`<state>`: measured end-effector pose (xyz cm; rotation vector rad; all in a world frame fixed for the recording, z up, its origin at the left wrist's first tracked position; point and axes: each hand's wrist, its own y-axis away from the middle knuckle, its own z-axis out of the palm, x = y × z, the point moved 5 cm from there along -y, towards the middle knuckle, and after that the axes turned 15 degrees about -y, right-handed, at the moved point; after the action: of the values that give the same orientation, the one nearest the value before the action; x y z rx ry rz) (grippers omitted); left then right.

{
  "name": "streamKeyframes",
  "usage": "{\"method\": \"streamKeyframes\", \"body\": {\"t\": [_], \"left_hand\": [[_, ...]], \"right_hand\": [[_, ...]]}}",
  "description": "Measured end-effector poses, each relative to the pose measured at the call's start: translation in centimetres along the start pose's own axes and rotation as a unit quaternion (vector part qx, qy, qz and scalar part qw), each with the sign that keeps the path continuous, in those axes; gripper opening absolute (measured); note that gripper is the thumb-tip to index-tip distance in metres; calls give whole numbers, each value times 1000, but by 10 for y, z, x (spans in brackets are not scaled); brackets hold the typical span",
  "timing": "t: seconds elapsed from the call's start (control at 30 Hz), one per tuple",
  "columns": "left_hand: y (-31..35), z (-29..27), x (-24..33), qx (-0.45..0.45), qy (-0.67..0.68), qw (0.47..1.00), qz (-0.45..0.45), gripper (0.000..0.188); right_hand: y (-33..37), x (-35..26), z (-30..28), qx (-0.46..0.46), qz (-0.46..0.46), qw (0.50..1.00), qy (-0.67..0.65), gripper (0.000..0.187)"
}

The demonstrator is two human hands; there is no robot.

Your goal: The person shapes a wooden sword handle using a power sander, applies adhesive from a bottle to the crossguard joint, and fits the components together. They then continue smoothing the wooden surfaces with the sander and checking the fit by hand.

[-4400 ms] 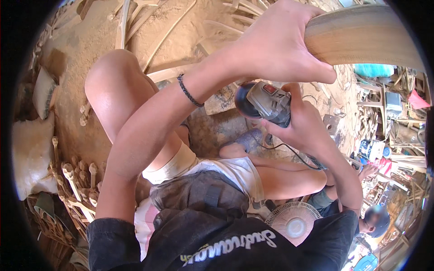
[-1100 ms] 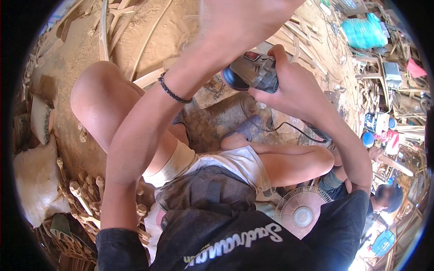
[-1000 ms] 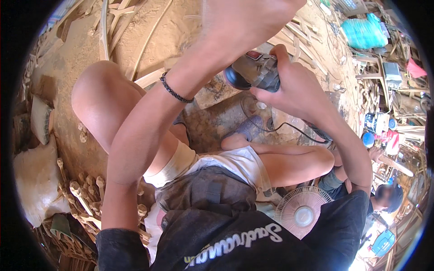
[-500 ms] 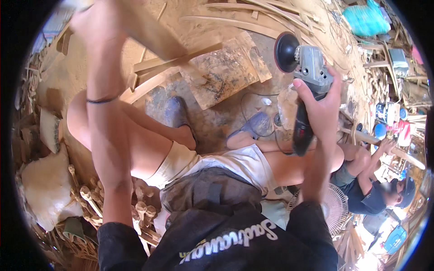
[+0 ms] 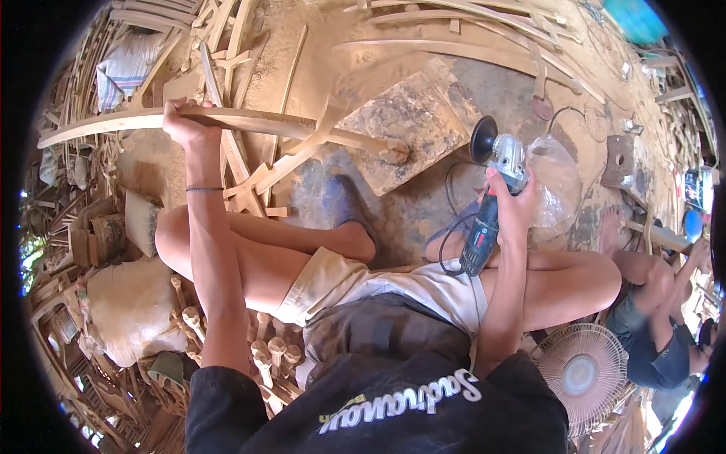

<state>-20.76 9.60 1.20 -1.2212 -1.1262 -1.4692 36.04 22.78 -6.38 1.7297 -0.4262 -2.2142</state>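
Observation:
My left hand (image 5: 190, 123) is closed round a long, slightly curved wooden piece (image 5: 261, 121), held out over the floor at the left. A crosspiece branches from it near its right end, which lies over the dusty flat board (image 5: 404, 125) in the middle. In my right hand (image 5: 514, 208) is an angle grinder (image 5: 484, 227), gripped by its body with the head pointing away from me. The grinder's round black pad (image 5: 483, 139) stands on edge, apart from the wood. Its dark cord loops beside my right foot.
Wooden strips (image 5: 461, 53) lie on the sawdust-covered floor ahead, and more joined pieces lie at the left. A clear plastic bag (image 5: 556, 181) is right of the grinder. A fan (image 5: 580, 374) stands at my right, with another person (image 5: 654, 333) beyond. A stuffed sack (image 5: 132, 314) sits at my left.
The wooden piece in my left hand has swung from raised and blurred to lower and nearly level. My right hand has lowered the grinder slightly and still holds it. The view has shifted left.

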Motion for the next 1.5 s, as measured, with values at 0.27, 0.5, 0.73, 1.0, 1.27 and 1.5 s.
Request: {"method": "streamKeyframes", "body": {"t": [0.27,0.5,0.73,1.0,1.27,1.5], "left_hand": [[-34,11,-102,37,-128,972,-192,50],[49,60,-156,-61,-614,783,81,91],[354,80,-151,-536,-480,495,487,88],[319,62,-162,-491,-409,567,520,41],[234,9,131,-140,1,807,574,35],[266,-50,262,-296,2,742,602,36]], "right_hand": [[-9,-18,-9,30,-42,998,-38,46],[-3,-31,-21,43,-56,994,-85,46],[-2,-37,-38,72,-71,987,-123,37],[2,-42,-36,73,-90,985,-127,34],[6,-43,-10,15,-57,993,-102,42],[25,-48,31,-59,-102,991,-60,67]]}}
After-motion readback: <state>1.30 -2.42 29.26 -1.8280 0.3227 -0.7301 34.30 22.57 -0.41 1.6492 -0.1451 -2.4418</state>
